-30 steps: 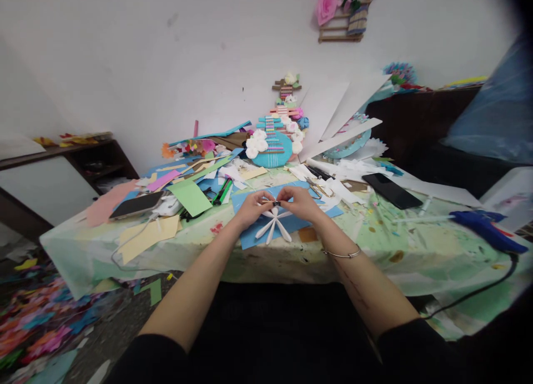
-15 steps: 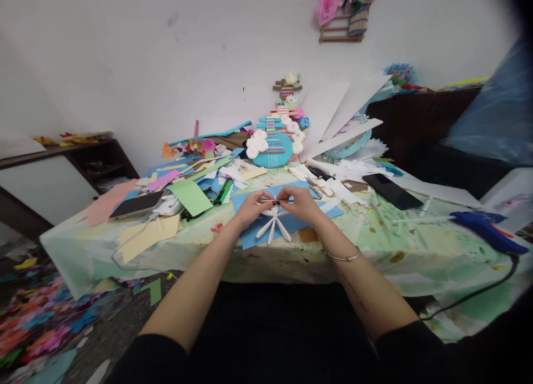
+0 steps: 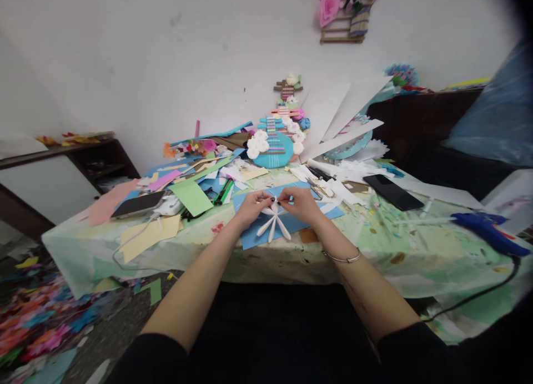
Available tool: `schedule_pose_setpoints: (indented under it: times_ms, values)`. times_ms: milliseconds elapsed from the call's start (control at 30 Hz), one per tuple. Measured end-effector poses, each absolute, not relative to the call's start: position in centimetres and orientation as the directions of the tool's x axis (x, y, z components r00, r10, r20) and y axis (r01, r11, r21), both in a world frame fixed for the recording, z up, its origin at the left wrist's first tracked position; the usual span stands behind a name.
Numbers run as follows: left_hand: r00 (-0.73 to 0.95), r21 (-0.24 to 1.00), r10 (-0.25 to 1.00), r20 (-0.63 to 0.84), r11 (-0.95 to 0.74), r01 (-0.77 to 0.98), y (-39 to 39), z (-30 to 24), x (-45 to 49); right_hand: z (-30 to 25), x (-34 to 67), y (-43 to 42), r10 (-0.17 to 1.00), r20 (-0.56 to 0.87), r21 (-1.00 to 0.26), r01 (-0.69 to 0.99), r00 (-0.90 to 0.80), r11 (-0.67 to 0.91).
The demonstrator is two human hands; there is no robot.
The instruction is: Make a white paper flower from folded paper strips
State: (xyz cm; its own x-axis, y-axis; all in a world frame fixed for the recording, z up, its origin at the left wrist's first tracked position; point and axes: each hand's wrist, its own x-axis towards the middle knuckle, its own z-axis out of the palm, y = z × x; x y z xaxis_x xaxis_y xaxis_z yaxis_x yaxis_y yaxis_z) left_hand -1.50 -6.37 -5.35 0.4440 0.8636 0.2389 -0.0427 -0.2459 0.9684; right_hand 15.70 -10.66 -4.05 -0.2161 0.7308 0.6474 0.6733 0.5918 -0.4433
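Note:
Both hands meet at a white paper flower (image 3: 273,224) with several narrow, folded petals spreading toward me. My left hand (image 3: 255,207) is closed in a pinch at the flower's upper end. From the other side my right hand (image 3: 298,202) pinches the same end, its fingers almost touching the left ones. A small dark spot shows between the fingertips; I cannot make out what it is. Beneath the flower lies a sheet of blue paper (image 3: 250,238). The flower's far petals are partly hidden by the fingers.
A blue glue gun (image 3: 478,226) lies at the right with its cord hanging down. One phone (image 3: 393,192) is at the right, another phone (image 3: 137,205) at the left. A green cutter (image 3: 225,191), scissors (image 3: 318,191) and paper scraps surround the hands. A decorated blue disc (image 3: 272,151) leans against the wall.
The fingertips have shifted slightly at the flower's upper end, and a little more white shows between them. The flower stays in nearly the same place.

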Motion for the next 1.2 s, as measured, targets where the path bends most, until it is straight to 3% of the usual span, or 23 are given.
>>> schedule_pose_setpoints:
  times_ms: [200, 400, 633, 1200]
  values:
    - [0.428, 0.955, 0.860, 0.277, -0.294, -0.027, -6.39, -5.40, -1.65, -4.01, 15.77, -10.67, 0.721, 0.646, -0.398, 0.695, -0.251, 0.598]
    - [0.417, 0.948, 0.859, 0.296, -0.319, -0.017, -6.33, -5.43, -1.76, -4.08, 15.93, -10.59, 0.740, 0.626, -0.432, 0.680, -0.247, 0.593]
    - [0.425, 0.959, 0.861, 0.279, -0.274, -0.074, -6.25, -5.48, -1.84, -3.84, 15.84, -10.84, 0.742, 0.633, -0.498, 0.619, -0.220, 0.608]
    - [0.423, 0.965, 0.867, 0.261, -0.221, -0.142, -6.20, -5.42, -1.78, -3.72, 15.88, -10.95, 0.750, 0.628, -0.504, 0.625, -0.209, 0.596]
